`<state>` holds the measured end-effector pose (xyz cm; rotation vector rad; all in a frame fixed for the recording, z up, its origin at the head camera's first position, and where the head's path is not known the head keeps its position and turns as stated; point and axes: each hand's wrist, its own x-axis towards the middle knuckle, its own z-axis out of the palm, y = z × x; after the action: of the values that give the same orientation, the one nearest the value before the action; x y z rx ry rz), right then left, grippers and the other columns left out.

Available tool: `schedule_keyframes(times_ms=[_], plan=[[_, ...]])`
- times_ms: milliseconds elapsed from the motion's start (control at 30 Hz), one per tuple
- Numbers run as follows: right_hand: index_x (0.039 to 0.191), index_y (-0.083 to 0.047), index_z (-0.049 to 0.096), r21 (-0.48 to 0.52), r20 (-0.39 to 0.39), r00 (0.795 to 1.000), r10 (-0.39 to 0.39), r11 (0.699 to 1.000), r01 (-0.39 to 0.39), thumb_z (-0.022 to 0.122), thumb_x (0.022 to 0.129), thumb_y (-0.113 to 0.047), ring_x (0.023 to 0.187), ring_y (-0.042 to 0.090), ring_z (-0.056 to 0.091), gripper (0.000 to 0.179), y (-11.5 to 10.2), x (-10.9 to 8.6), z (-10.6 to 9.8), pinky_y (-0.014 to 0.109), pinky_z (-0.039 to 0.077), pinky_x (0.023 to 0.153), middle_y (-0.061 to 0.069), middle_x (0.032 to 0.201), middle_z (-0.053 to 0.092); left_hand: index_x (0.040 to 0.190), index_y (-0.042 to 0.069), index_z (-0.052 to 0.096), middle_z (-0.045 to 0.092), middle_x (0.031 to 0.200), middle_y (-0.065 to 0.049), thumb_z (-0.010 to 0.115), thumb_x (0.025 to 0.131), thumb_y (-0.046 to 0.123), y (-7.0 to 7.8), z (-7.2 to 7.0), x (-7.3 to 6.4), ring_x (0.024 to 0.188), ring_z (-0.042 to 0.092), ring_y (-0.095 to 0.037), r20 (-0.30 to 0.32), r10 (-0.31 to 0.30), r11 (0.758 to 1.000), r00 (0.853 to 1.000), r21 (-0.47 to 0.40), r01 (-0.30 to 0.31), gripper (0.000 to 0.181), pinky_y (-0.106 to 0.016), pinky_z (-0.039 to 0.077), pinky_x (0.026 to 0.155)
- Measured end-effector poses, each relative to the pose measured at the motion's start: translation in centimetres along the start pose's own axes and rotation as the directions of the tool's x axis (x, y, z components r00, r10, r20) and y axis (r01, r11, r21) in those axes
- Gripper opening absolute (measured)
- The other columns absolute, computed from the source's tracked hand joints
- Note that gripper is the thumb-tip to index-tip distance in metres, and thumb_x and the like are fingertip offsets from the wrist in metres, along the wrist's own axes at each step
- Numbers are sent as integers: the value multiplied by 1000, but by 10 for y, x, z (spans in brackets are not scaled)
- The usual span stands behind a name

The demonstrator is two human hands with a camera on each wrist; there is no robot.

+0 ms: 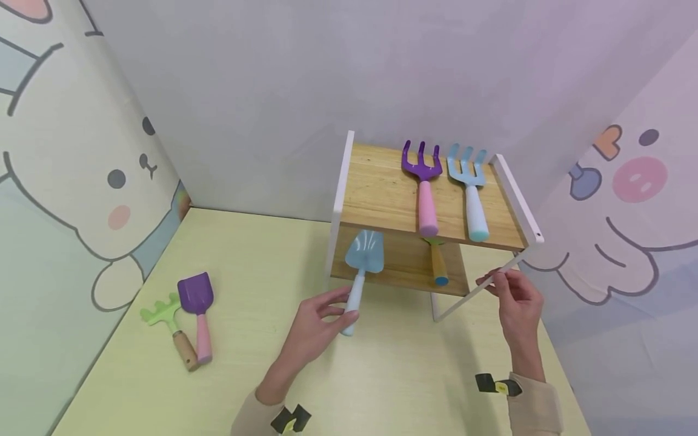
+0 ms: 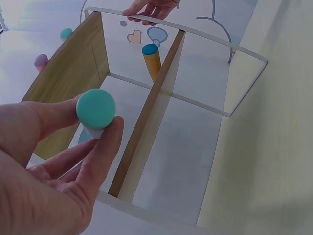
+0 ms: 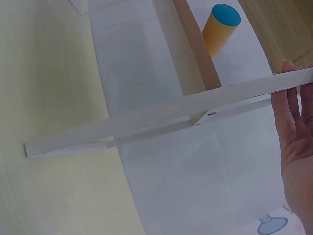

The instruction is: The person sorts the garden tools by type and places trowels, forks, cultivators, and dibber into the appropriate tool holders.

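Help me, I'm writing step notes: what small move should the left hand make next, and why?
Probably ease the blue shovel a little farther in over the lower shelf: its blade appears over the wood, but the handle, pinched by the left hand, sticks out in front, and bare wood shows left of the orange handle.

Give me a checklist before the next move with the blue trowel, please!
1. Left grip pinches the blue trowel by its handle: ok.
2. Right grip holds the white frame: ok.
3. The blue trowel is apart from the orange-handled tool: ok, a gap shows.
4. The blue trowel rests on the lower shelf: cannot tell.
5. The purple fork and blue fork lie on the top shelf: ok.
6. Every tool is on a shelf: not ok, the purple shovel and green rake lie on the table.
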<state>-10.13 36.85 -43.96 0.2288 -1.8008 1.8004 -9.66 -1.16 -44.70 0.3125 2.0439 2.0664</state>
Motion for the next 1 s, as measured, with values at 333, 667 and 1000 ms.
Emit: schedule_keyframes(times_ms=[333, 667, 1000], plan=[[107, 22, 59, -28, 1, 1000, 5, 1000, -5, 53, 101, 12, 83, 14, 75, 13, 0, -1, -1, 25, 60, 80, 7, 93, 74, 134, -4, 64, 69, 124, -22, 78, 93, 13, 12, 9, 14, 101, 73, -33, -1, 35, 999, 999, 1, -35, 47, -33, 62, 79], [107, 23, 59, 6, 12, 1000, -19, 1000, 19, 52, 100, 15, 83, 16, 76, 13, 1, -1, 0, 26, 60, 80, 10, 94, 74, 131, -4, 66, 71, 123, -21, 79, 92, 15, 19, 18, 33, 102, 74, -33, 2, 48, 999, 999, 2, -48, 45, -37, 62, 83], [106, 24, 58, 62, 19, 1000, -18, 998, 17, 50, 99, 17, 85, 17, 76, 12, 1, 0, 0, 27, 59, 80, 11, 95, 74, 129, -5, 67, 70, 123, -21, 78, 93, 17, 23, 28, 51, 106, 72, -34, 0, 44, 999, 999, -6, -44, 44, -38, 61, 86]])
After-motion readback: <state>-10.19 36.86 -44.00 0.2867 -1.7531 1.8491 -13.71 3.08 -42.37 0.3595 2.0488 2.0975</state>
